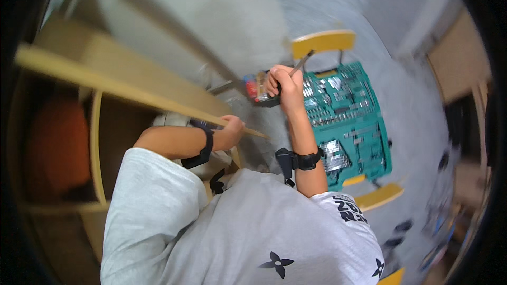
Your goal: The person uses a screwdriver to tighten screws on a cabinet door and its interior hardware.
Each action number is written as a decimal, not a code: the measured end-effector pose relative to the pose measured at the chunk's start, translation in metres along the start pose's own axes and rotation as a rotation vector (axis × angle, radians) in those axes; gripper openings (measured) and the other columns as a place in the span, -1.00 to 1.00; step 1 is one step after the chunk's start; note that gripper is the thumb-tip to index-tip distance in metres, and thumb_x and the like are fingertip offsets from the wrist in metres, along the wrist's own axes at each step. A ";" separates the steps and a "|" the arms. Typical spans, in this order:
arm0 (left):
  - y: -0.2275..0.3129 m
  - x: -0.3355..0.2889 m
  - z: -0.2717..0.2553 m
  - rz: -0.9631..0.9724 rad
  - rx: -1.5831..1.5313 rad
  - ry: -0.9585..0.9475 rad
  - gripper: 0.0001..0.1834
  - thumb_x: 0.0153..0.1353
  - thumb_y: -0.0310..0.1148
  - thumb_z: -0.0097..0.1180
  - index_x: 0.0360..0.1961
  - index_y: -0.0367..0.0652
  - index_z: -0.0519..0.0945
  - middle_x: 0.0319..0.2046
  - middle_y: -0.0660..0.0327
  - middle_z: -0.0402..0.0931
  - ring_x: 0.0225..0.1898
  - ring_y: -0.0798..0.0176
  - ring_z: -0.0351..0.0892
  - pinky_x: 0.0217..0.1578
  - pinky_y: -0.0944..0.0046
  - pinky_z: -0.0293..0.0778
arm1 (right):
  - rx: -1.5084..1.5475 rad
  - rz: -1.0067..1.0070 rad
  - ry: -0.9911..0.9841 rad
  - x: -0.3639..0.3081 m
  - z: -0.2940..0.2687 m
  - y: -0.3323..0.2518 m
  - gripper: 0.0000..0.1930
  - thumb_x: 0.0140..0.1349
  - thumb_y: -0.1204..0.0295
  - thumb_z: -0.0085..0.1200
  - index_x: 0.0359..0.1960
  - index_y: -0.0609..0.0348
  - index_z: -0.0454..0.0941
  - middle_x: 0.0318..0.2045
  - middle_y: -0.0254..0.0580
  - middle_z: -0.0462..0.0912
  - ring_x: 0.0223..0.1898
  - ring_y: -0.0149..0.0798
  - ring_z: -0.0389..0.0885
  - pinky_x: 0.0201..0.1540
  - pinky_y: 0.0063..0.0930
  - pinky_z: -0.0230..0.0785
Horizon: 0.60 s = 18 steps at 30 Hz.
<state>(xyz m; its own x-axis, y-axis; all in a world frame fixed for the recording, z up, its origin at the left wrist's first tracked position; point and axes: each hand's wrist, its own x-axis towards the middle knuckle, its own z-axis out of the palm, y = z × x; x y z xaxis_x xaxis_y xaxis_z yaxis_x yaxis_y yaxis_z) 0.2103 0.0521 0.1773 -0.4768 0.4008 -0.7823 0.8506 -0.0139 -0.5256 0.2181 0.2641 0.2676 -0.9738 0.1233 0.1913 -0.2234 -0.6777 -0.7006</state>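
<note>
Gripping one wooden board (132, 92), the left hand (229, 131) closes around its edge; the right hand (282, 87) clenches one slim metal tool (302, 63) above one green tool case (346, 121).

Even, soft indoor light fell from above, bright on the pale floor (317, 16) and dimmer inside the wooden cabinet (63, 148) at left. Motion blur smeared most edges. Fisheye bending curved straight lines, and black vignette ringed the frame.
</note>
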 end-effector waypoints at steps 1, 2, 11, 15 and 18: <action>0.024 -0.012 0.004 0.030 -0.009 0.038 -0.73 -0.06 -0.24 0.21 -0.30 -0.09 0.67 -0.35 0.21 0.62 -0.36 0.07 0.61 -0.46 -0.06 0.55 | -0.114 0.059 -0.081 -0.005 0.002 0.025 -0.66 0.18 0.44 -0.13 -0.77 0.19 0.24 -0.81 -0.36 0.26 -0.75 -0.50 0.20 -0.67 -0.58 0.05; 0.048 -0.026 0.007 0.041 -0.014 0.082 -0.73 -0.07 -0.26 0.21 -0.31 -0.10 0.67 -0.36 0.20 0.62 -0.37 0.06 0.60 -0.47 -0.05 0.55 | -0.284 0.117 -0.174 -0.007 0.003 0.043 -0.75 0.17 0.41 -0.11 -0.64 0.27 0.41 -0.72 -0.33 0.35 -0.69 -0.48 0.27 -0.64 -0.61 0.12; 0.146 -0.119 0.045 -0.254 -0.494 0.128 -0.72 0.04 -0.34 -0.04 -0.22 -0.18 0.56 -0.51 0.07 0.53 -0.31 -0.12 0.54 -0.40 -0.21 0.42 | -0.741 0.556 -0.983 -0.095 0.079 0.255 -0.76 0.14 0.39 -0.06 -0.17 0.17 0.47 -0.45 -0.36 0.52 -0.56 -0.50 0.42 -0.62 -0.61 0.25; 0.215 -0.174 0.087 -0.513 -1.661 0.422 -0.81 0.03 -0.30 -0.03 -0.42 -0.20 0.47 -0.44 -0.04 0.53 -0.35 -0.12 0.53 -0.35 -0.03 0.42 | -0.759 0.632 -1.238 -0.131 0.111 0.307 -0.78 0.06 0.38 0.11 -0.27 0.16 0.48 -0.47 -0.40 0.50 -0.52 -0.50 0.39 -0.56 -0.59 0.25; 0.314 -0.197 0.139 -1.027 -1.947 0.459 -0.78 0.01 -0.28 -0.07 -0.48 -0.22 0.51 -0.46 -0.06 0.53 -0.35 -0.16 0.53 -0.34 -0.08 0.41 | -0.704 0.437 -1.457 -0.171 0.151 0.320 -0.78 0.00 0.38 0.22 -0.35 0.16 0.48 -0.52 -0.39 0.49 -0.53 -0.46 0.36 -0.52 -0.57 0.24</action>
<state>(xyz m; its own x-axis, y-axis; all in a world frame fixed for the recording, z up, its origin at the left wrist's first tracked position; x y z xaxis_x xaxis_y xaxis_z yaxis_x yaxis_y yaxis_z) 0.5411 -0.1583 0.1201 -0.9371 -0.1977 -0.2877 -0.3257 0.7917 0.5168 0.3193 -0.0834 0.1141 -0.2033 -0.9771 0.0635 -0.3325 0.0079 -0.9431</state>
